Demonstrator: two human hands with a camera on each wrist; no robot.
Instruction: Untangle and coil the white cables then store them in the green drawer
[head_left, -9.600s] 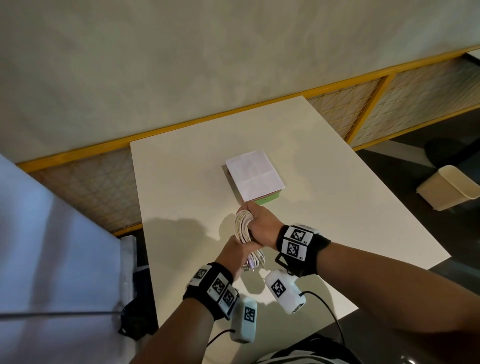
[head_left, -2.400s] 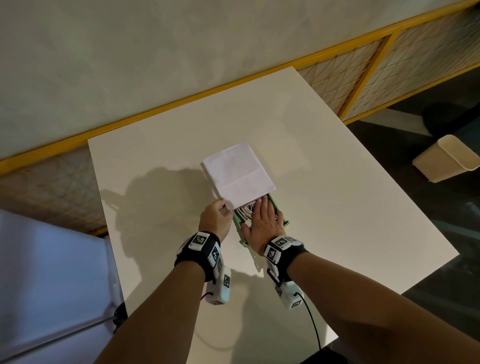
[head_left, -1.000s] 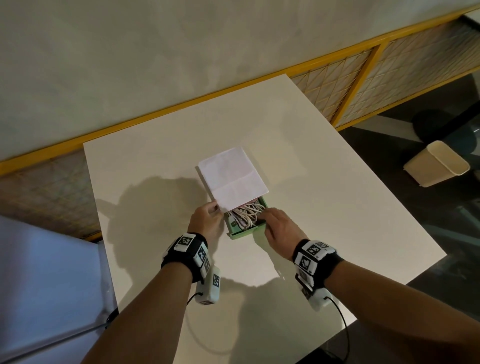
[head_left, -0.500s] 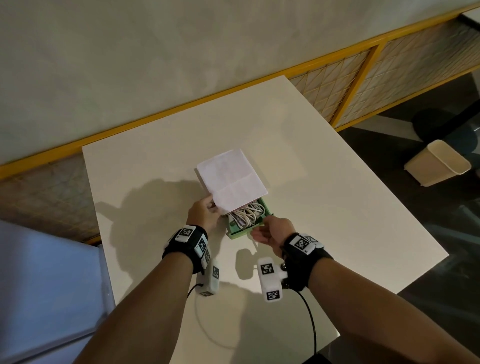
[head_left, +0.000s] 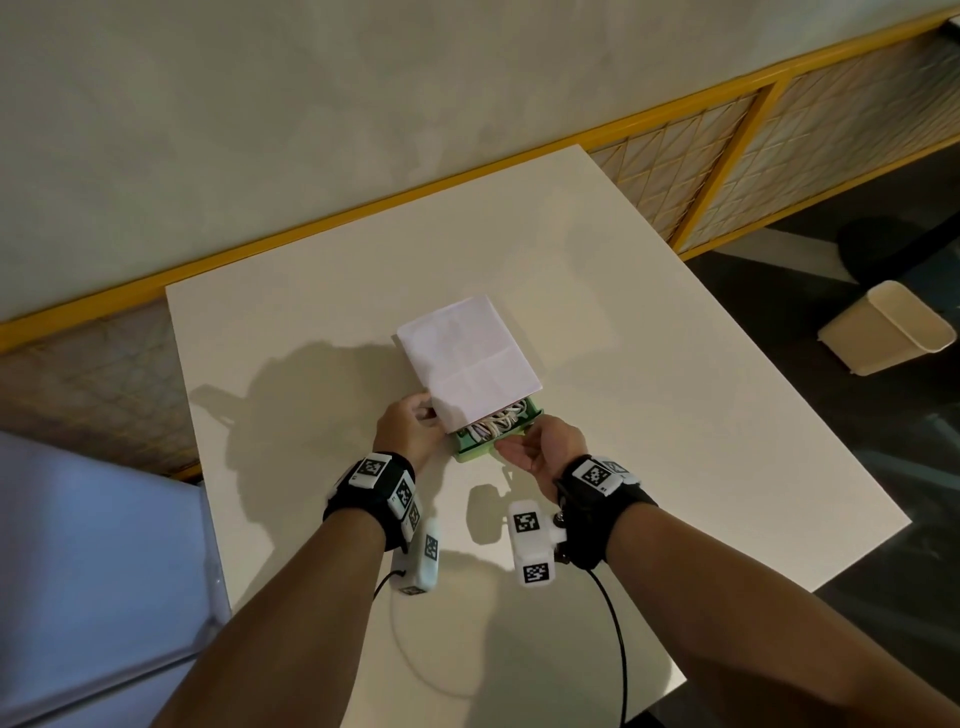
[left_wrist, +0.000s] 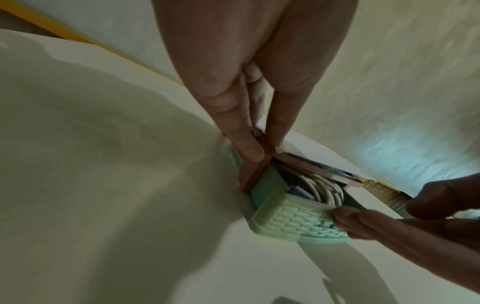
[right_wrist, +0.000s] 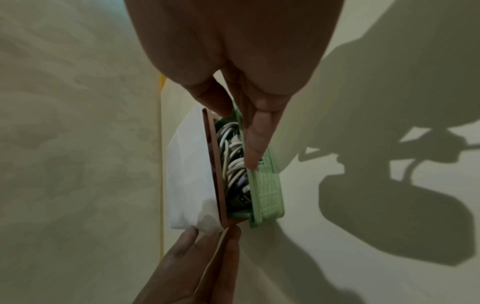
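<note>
The green drawer (head_left: 480, 451) sticks partly out of a box whose top is covered by white paper (head_left: 470, 358). Coiled white cables (head_left: 493, 423) lie inside it, and show more closely in the wrist views as cables (left_wrist: 322, 189) and cables (right_wrist: 233, 156). My left hand (head_left: 423, 415) pinches the box's near left corner (left_wrist: 253, 174) between thumb and fingers. My right hand (head_left: 511, 447) holds the drawer's woven front (right_wrist: 267, 185), index finger along the face and thumb at the rim.
The box stands mid-way on a white table (head_left: 675, 415) set against a wall with a yellow-framed mesh panel (head_left: 701, 156). A beige bin (head_left: 888, 327) stands on the dark floor to the right. A pale surface (head_left: 93, 571) lies at the left.
My right hand turned palm up and took the drawer's front. The drawer has slid a little further into the box. My left hand has stayed on the corner.
</note>
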